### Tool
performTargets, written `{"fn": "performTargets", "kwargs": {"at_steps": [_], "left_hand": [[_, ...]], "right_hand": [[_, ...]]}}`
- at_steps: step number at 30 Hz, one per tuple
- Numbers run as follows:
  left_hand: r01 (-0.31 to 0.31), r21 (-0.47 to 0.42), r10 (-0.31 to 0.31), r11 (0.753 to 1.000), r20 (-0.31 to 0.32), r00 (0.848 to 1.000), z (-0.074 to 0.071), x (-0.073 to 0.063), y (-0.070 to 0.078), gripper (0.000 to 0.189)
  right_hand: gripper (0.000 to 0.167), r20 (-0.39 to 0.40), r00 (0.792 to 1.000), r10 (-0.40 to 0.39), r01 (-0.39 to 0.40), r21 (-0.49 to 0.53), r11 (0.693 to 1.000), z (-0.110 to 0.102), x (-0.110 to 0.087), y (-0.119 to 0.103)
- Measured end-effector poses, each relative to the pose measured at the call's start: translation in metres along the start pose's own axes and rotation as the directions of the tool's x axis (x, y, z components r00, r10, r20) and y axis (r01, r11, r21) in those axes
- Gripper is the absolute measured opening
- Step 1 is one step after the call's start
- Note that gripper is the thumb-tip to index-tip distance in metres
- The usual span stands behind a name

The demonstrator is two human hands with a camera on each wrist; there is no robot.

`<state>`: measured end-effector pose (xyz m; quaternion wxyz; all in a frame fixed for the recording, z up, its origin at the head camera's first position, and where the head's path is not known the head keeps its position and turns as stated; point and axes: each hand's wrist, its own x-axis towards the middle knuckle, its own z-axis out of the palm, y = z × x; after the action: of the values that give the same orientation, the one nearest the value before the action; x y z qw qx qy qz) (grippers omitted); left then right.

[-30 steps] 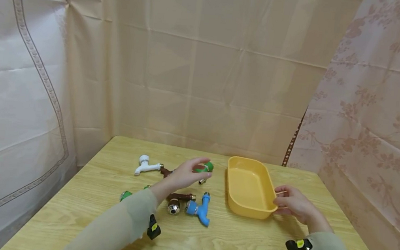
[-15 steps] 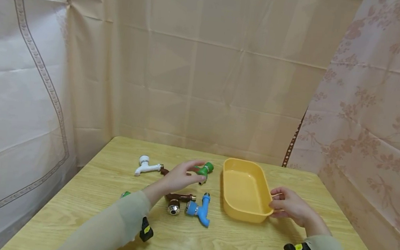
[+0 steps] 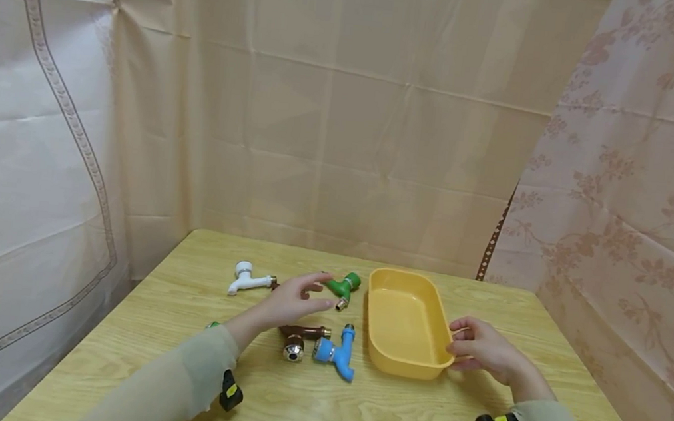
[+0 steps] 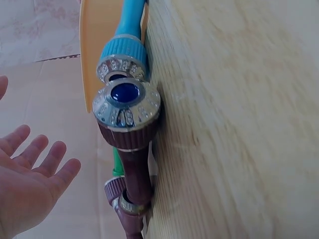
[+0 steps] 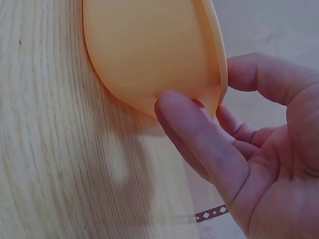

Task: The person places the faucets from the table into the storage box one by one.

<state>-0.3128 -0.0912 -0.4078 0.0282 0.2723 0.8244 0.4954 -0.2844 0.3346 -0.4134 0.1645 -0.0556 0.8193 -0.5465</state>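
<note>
A yellow plastic basin [image 3: 407, 367] stands upright on the table at the right. My right hand [image 3: 484, 347] touches its right side near the front corner, thumb and fingertips against the outer wall and rim. Over the taps hovers my left hand [image 3: 289, 303], fingers spread and holding nothing. A green tap [image 3: 345, 285] lies just beyond its fingertips. Nearer are a blue tap [image 3: 343, 358] and a brown tap [image 3: 295, 344] with a chrome-capped knob. A white tap [image 3: 249, 283] lies at the back left. The left arm hides most of another green piece [image 3: 212, 325].
Another brown tap [image 4: 130, 219] lies behind the first in the left wrist view. The wooden table [image 3: 391, 416] reaches back to a beige curtain [image 3: 343, 137]. Patterned cloth [image 3: 636, 230] hangs along the right side.
The basin has slid left and slightly toward me, with my right hand moving along at its side. My left hand has drawn back leftward, uncovering more of the green tap.
</note>
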Motion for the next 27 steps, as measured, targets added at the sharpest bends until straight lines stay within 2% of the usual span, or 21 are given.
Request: {"fn": "performTargets", "kwargs": {"at_steps": [8, 27], "left_hand": [[-0.007, -0.012, 0.007, 1.000, 0.012, 1.000, -0.007, -0.006, -0.007, 0.060], [0.022, -0.013, -0.022, 1.000, -0.006, 1.000, -0.014, -0.013, -0.009, 0.062]], "right_hand": [[0.057, 0.053, 0.998, -0.022, 0.021, 0.028, 0.999, 0.006, -0.001, -0.003], [0.058, 0.072, 0.997, -0.037, 0.035, 0.028, 0.999, 0.014, -0.001, -0.008]]}}
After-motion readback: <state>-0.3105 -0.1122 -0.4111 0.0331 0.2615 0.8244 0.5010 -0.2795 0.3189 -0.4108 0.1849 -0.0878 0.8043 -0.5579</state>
